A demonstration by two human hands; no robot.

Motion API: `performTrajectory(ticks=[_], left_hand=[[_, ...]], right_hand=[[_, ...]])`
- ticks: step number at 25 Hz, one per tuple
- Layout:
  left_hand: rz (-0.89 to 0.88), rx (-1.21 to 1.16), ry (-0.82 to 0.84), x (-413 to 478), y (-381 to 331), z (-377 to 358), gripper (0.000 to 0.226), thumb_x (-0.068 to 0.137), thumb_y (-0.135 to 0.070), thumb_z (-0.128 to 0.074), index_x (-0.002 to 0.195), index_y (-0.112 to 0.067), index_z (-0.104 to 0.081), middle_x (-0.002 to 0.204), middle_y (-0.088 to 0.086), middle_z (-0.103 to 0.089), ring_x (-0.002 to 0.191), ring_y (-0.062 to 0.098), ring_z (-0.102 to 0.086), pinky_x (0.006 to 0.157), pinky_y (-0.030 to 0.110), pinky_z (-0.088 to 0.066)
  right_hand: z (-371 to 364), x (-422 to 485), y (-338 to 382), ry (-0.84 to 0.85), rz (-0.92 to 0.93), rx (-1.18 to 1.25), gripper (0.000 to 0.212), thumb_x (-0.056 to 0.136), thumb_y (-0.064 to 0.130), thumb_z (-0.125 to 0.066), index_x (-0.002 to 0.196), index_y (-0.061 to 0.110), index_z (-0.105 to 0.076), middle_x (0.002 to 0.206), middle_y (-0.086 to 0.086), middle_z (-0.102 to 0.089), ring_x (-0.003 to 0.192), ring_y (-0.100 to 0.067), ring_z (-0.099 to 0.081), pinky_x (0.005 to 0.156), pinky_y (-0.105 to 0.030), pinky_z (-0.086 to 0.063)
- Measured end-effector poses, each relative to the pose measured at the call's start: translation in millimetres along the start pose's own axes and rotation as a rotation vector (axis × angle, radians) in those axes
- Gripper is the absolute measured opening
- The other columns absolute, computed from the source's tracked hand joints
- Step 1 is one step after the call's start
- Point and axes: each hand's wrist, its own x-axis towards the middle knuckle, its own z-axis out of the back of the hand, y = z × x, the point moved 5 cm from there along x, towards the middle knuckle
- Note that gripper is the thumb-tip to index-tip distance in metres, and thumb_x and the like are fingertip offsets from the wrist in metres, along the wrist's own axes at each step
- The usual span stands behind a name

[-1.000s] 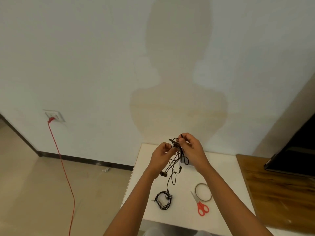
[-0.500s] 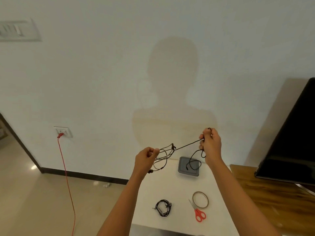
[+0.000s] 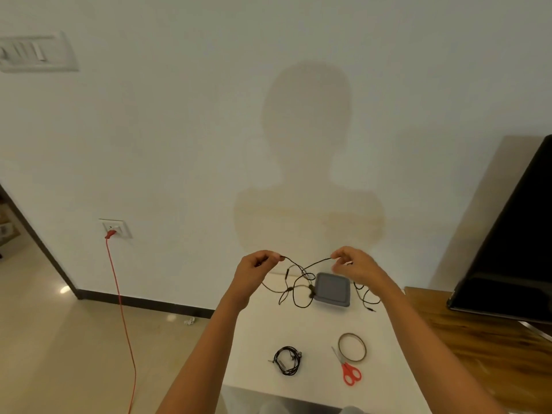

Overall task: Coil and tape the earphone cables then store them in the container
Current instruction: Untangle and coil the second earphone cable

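A black earphone cable (image 3: 319,261) crosses mid-frame above a plain white table (image 3: 260,339) and a grey container (image 3: 332,289). Lower down are a black earphone coil (image 3: 287,360), red-handled scissors (image 3: 350,373) and a brownish tape ring (image 3: 352,347). A red cord (image 3: 119,294) runs down the left; at right are a brown wood-grain surface (image 3: 478,339) and a black screen (image 3: 513,249).

Both arms reach forward; the left hand (image 3: 256,265) and right hand (image 3: 357,264), raised and apart, each pinch the earphone cable (image 3: 321,262).

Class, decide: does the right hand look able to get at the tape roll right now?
Probably, once freed: the right hand pinches the loose earphone cable, but the tape roll lies uncovered on the table, only the scissors beside it.
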Motion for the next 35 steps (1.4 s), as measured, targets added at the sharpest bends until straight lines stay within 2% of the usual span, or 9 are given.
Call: performTrajectory(ticks=[3,5,8,13,18,22,25,28,35], left_hand=[[-0.081,-0.017,0.078,3,-22,-19,0.019,0.094,-0.029,-0.058,0.092,-0.016,-0.072,0.092,-0.014,-0.07,0.078,-0.011,-0.058,0.071,0.02,-0.04],[-0.12,-0.006,0.123,5,-35,-27,0.019,0.093,-0.03,-0.059,0.092,-0.015,-0.071,0.087,-0.017,-0.068,0.075,-0.007,-0.056,0.068,0.017,-0.041],[-0.181,0.017,0.093,7,-49,-26,0.019,0.093,-0.028,-0.061,0.091,-0.014,-0.073,0.079,-0.019,-0.068,0.069,-0.007,-0.054,0.06,0.008,-0.041],[-0.257,0.419,-0.049,15,-38,7,0.02,0.087,-0.035,-0.067,0.082,-0.017,-0.074,0.072,-0.009,-0.068,0.064,-0.001,-0.054,0.061,0.009,-0.04],[-0.126,0.652,-0.079,20,3,26,0.025,0.09,-0.032,-0.063,0.079,-0.011,-0.07,0.058,-0.004,-0.057,0.056,0.012,-0.051,0.058,0.027,-0.045],[0.016,0.241,-0.176,18,12,33,0.03,0.096,-0.029,-0.053,0.079,-0.013,-0.073,0.053,-0.009,-0.045,0.054,0.01,-0.04,0.054,0.017,-0.038],[0.182,-0.047,-0.284,21,13,38,0.046,0.097,-0.038,-0.046,0.065,-0.013,-0.068,0.053,-0.004,-0.037,0.05,0.011,-0.032,0.054,0.023,-0.031],[0.129,0.078,-0.333,21,4,42,0.06,0.094,-0.054,-0.045,0.059,-0.011,-0.066,0.053,0.001,-0.047,0.053,0.013,-0.044,0.058,0.024,-0.035],[0.052,0.225,-0.401,24,7,67,0.033,0.078,-0.036,-0.076,0.072,-0.006,-0.062,0.055,0.002,-0.047,0.054,0.015,-0.044,0.058,0.028,-0.048]], right_hand=[[-45,-4,15,0.266,0.134,-0.061,0.05,0.082,0.036,-0.069,0.129,0.029,-0.054,0.133,0.01,-0.051,0.126,-0.013,-0.046,0.105,-0.032,-0.037],[-67,-7,24,0.329,0.248,0.024,0.036,0.082,0.04,-0.068,0.117,0.035,-0.061,0.13,0.012,-0.058,0.126,-0.009,-0.048,0.108,-0.036,-0.037],[-74,-12,35,0.26,0.266,0.292,0.01,0.091,0.025,-0.061,0.094,0.018,-0.065,0.102,-0.001,-0.073,0.106,-0.016,-0.065,0.101,-0.041,-0.047],[-36,-19,47,-0.054,0.277,0.81,0.012,0.1,0.017,-0.043,0.095,0.011,-0.052,0.087,-0.012,-0.071,0.095,-0.029,-0.069,0.089,-0.041,-0.052],[14,-15,50,-0.494,0.369,0.631,0.016,0.098,0.012,-0.048,0.09,0.021,-0.058,0.08,-0.003,-0.069,0.08,-0.024,-0.064,0.079,-0.029,-0.048],[27,-21,41,-0.746,0.386,0.455,0.019,0.095,0.001,-0.042,0.092,0.011,-0.057,0.076,0.003,-0.06,0.055,-0.006,-0.045,0.058,-0.018,-0.041],[14,-15,37,-0.669,0.462,0.123,0.025,0.09,-0.009,-0.04,0.095,0.009,-0.057,0.073,-0.004,-0.058,0.064,-0.015,-0.054,0.059,-0.022,-0.042],[8,-6,26,-0.59,0.375,0.103,0.022,0.094,-0.003,-0.039,0.095,0.011,-0.055,0.071,-0.012,-0.058,0.062,-0.022,-0.053,0.055,-0.029,-0.045],[24,6,-3,-0.525,0.174,0.15,0.013,0.098,0.015,-0.045,0.094,0.013,-0.057,0.077,-0.01,-0.062,0.061,-0.019,-0.053,0.055,-0.027,-0.044]])
